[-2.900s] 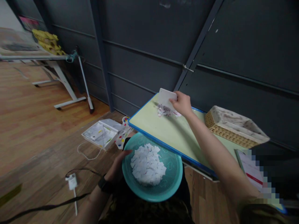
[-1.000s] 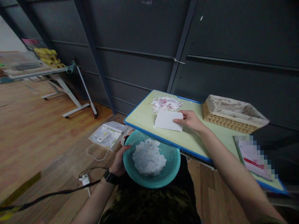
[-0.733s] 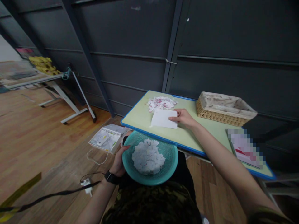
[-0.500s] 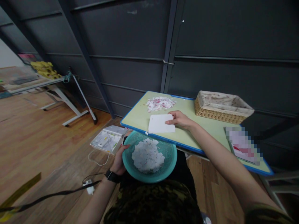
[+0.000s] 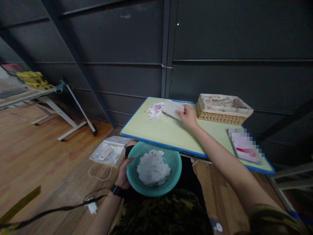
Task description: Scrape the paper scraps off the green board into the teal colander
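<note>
White paper scraps [image 5: 154, 168] sit heaped inside a turquoise colander [image 5: 174, 169] on the person's lap, below the near edge of a pale green table [image 5: 146, 130]. From the left, a yellow bundle [image 5: 34, 80] rests on a separate white-legged table [image 5: 26, 97], with a leaning pole [image 5: 79, 106] beside its end; an open white box [image 5: 119, 158] is on the floor nearer the person. All of these appear farther left than half a second ago, the view having swung to the right. The left hand [image 5: 124, 173], with a dark watch [image 5: 116, 191] at its wrist, grips the colander's left rim, thumb over the top and the other fingers mostly hidden, the same hold as in the earlier frames. On the far left part of the green table lies a pile of pinkish-white scraps [image 5: 154, 111], its right side now covered by a white card [image 5: 172, 108]. The right hand [image 5: 188, 116] pinches that card's right end between thumb and fingers; half a second ago the card lay by the blue front edge, and now it is farther back and tilted. Farther right, a lined wicker basket [image 5: 220, 117] and a partly blurred notebook [image 5: 244, 147] have kept their places on the table.
</note>
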{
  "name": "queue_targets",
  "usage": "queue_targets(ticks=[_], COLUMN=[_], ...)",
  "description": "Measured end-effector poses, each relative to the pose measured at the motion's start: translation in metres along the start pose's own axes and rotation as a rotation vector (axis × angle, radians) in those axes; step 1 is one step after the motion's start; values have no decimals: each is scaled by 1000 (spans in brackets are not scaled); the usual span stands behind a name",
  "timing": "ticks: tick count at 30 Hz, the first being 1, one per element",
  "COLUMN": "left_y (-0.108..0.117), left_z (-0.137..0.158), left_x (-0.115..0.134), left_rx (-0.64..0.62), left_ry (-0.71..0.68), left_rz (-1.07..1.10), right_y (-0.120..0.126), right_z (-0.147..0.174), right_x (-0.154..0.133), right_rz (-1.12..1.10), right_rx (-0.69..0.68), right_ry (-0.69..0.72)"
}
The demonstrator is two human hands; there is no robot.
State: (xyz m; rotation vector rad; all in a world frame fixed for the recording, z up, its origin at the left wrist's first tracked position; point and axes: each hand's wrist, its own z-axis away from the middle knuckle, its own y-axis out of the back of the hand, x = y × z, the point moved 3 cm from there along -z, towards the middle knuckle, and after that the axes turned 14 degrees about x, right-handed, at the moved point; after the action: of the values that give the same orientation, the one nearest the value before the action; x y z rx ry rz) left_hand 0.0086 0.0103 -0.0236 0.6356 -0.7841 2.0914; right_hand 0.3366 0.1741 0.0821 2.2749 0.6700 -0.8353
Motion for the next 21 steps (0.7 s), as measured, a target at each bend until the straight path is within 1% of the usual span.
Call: queue_targets(ticks=[2, 4, 7, 9, 11, 16, 21], left_y=[6, 11, 15, 16, 16, 17, 18], left_z=[-10, -18, -24, -26, -27, -30, -29], left_x=[-8, -17, -27, -31, -32, -33, -33], left_rx=[1, -6, -70, -109, -123, -120, -130], left_ry=[-2, 20, 101, 123, 108, 85, 98], left_rz=[-9, -25, -54, -62, -69, -89, -81], right_y=[-3, -10, -21, -26, -27, -17, -13], right_z=[5, 12, 21, 25, 25, 20, 16], right_x=[-5, -13, -22, -25, -26, -23, -22], right_rz=[116, 159, 209, 245, 286, 340, 389], right_rx=[-20, -71, -126, -165, -188, -136, -146], right_ry=[102, 195, 301, 342, 351, 314, 298])
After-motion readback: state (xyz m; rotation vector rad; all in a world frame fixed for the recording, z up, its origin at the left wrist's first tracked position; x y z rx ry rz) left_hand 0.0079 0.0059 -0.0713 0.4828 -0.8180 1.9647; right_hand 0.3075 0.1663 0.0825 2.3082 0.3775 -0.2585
